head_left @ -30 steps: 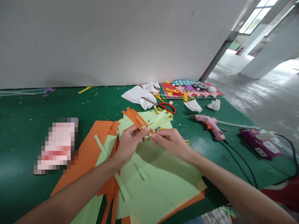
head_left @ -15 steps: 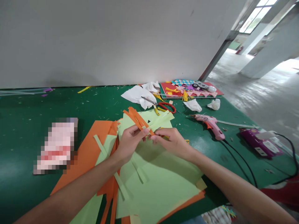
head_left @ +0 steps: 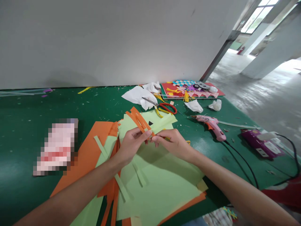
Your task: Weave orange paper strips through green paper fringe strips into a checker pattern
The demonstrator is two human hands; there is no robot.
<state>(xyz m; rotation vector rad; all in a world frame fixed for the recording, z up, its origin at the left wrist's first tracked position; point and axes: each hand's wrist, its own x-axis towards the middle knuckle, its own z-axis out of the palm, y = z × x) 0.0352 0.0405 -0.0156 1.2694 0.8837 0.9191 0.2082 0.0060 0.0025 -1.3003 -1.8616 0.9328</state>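
Note:
My left hand (head_left: 130, 145) pinches a bundle of orange paper strips (head_left: 138, 121) that fan up and away from my fingers. My right hand (head_left: 172, 143) is closed on light green paper strips (head_left: 163, 121) that cross the orange ones, fingertips meeting those of the left hand. Both hands hover just above a large light green paper sheet (head_left: 162, 185). That sheet lies on orange paper (head_left: 90, 150) on the green table (head_left: 28, 125). Loose green strips (head_left: 122, 188) lie under my left forearm.
Red-handled scissors (head_left: 164, 107) lie behind the paper beside crumpled white tissue (head_left: 138, 95). A pink glue gun (head_left: 213, 125) with a black cord lies to the right, near a purple power strip (head_left: 261, 146). A woven coloured paper craft (head_left: 190, 88) sits at the back.
The green strips in my right hand have shifted slightly to the right and flattened. The orange bundle has tilted a little. Both hands stay in nearly the same place.

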